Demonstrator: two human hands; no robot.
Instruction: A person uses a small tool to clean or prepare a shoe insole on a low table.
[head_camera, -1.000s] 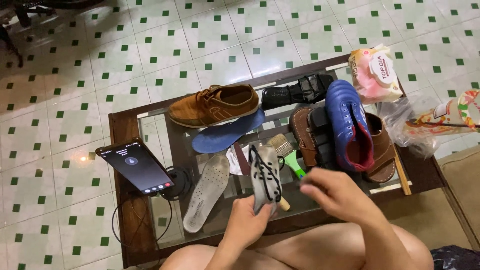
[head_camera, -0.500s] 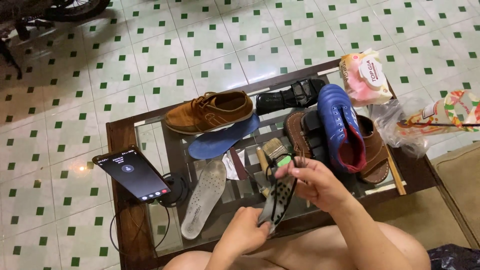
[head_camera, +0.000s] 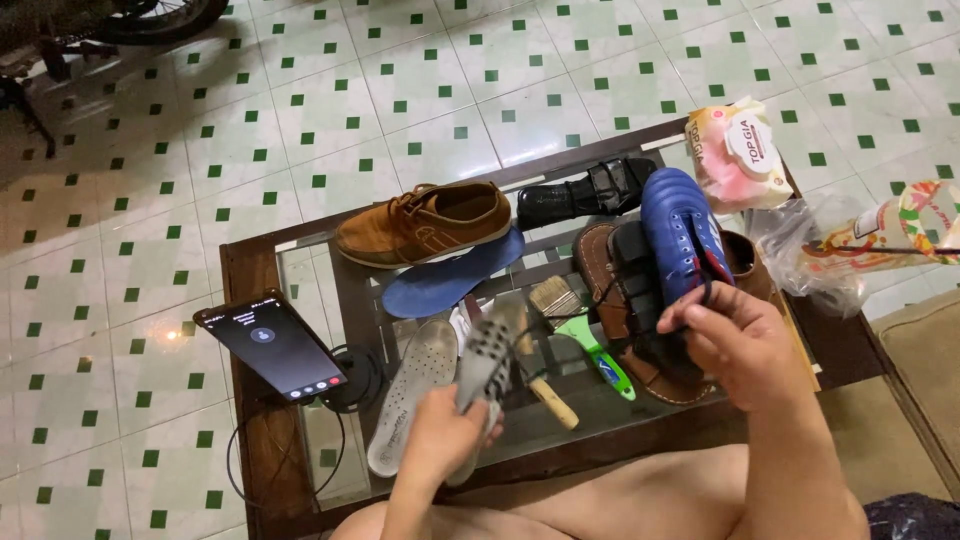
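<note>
Meanwhile left hand (head_camera: 440, 440) grips insole (head_camera: 482, 365); right hand (head_camera: 735, 345) touches blue shoe (head_camera: 680, 235).

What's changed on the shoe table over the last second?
The right hand left the grey insole and moved right to the blue shoe, gripping it at its laces. The left hand alone now holds the grey insole. The brown shoe, blue insole and phone have not moved.
</note>
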